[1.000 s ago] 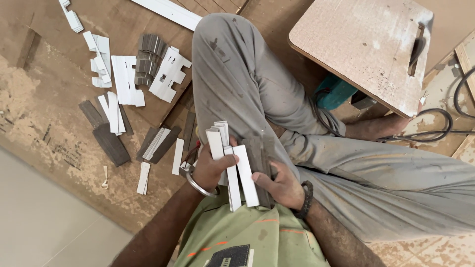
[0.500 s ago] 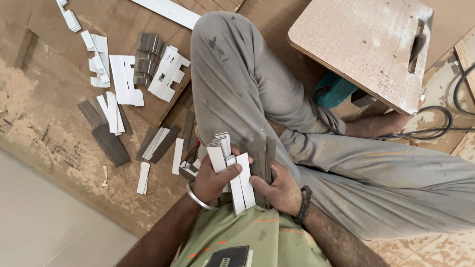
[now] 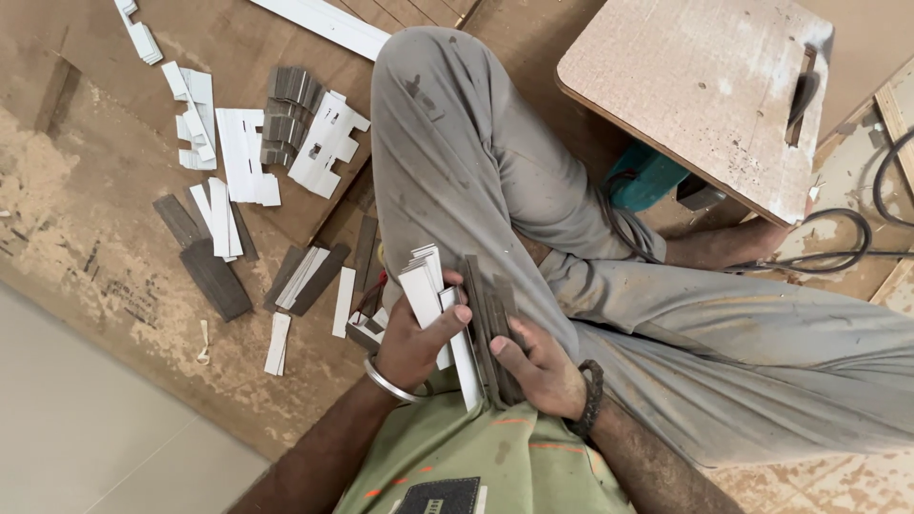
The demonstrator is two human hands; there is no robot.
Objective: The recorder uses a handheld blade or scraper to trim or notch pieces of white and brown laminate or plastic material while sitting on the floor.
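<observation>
Strips (image 3: 447,305) clasped between left hand (image 3: 414,343), right hand (image 3: 538,366).

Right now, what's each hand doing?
Left hand: closed on white strips.
Right hand: closed on dark strips.

Woodworking shop, worked at floor level. Sawdust (image 3: 57,190) spread thick over the brown floor at the left. Cut strips of laminate (image 3: 238,157), white and dark grey, scattered in small heaps at the far left, with a long white offcut (image 3: 324,24) at the far edge. Low board surface (image 3: 695,86) at the far right, dusted pale, with a saw slot (image 3: 798,105) cut through it. Teal power tool (image 3: 647,176) beneath, black cable (image 3: 857,238) trailing right.
</observation>
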